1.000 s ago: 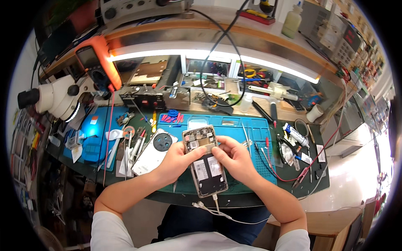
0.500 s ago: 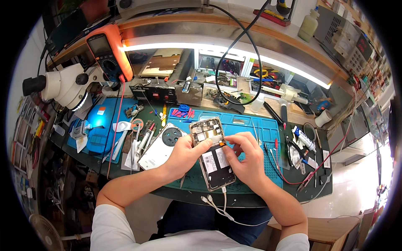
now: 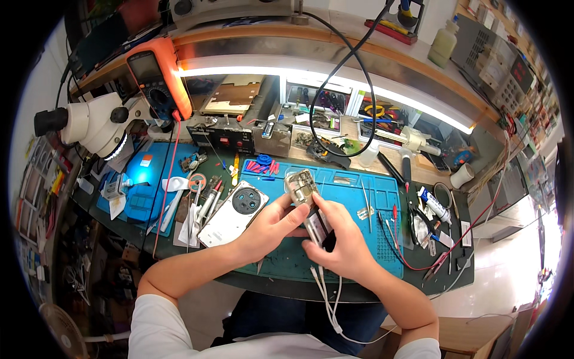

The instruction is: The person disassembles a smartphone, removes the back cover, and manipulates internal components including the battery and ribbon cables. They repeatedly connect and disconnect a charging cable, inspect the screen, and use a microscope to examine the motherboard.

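An opened smartphone (image 3: 304, 188) with bare inner parts is held above the blue work mat (image 3: 353, 263), its face turned partly sideways. My left hand (image 3: 276, 222) grips its left side, the thumb near the upper part. From the other side my right hand (image 3: 342, 234) holds it too, fingers at the upper edge and thumb lower down. White cables (image 3: 329, 311) hang below the phone; where they meet it is hidden by my right hand. Left of my left hand lies a white phone back cover (image 3: 230, 216) with a round black camera ring.
An orange multimeter (image 3: 156, 81) and a white microscope (image 3: 89, 122) stand at the left. Tweezers (image 3: 365, 206) lie on the mat's right part. Pliers (image 3: 418, 218) and a white-blue tube (image 3: 434, 206) are at the right. A black cable loop (image 3: 311, 119) hangs at the back.
The phone has turned from facing up to nearly edge-on and shifted slightly right. My right hand has gone from fingers over its parts to gripping its side. The cables have swung right.
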A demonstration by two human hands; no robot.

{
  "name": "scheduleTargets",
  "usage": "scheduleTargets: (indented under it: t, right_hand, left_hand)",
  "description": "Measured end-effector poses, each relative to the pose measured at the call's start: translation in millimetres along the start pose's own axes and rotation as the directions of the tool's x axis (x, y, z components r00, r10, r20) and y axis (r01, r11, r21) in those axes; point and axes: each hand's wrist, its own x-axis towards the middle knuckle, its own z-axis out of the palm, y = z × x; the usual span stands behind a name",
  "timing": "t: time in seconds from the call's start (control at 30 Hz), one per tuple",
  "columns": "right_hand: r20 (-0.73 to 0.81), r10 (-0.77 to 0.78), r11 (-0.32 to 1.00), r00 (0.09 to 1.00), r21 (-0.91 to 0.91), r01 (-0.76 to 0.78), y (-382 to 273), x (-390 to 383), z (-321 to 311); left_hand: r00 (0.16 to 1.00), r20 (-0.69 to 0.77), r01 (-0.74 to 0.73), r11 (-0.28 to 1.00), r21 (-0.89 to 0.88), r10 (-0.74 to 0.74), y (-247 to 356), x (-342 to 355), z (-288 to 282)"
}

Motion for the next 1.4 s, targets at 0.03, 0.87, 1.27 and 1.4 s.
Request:
scheduleTargets:
  t: [0.03,0.87,1.27,1.4]
  right_hand:
    - [0.012,0.007,0.995,1.0,0.099,-0.008,0,1,-4]
    - [0.072,0.079,0.941,0.994,0.324,-0.099,-6,5,-17]
    - [-0.042,-0.013,0.98,0.999,0.198,0.021,-3,-1,-10]
    - [-0.027,0.006,0.979,1.0,0.202,0.0,-5,-1,-7]
  left_hand:
    - [0.999,0.024,-0.032,0.999,-0.03,0.033,0,2,-1]
    - [0.958,0.113,-0.269,0.963,0.019,0.265,10,3,-5]
    - [0.94,0.137,-0.318,0.948,0.026,0.312,-9,7,-2]
    - [0.944,0.1,-0.319,0.947,0.039,0.314,-7,5,-3]
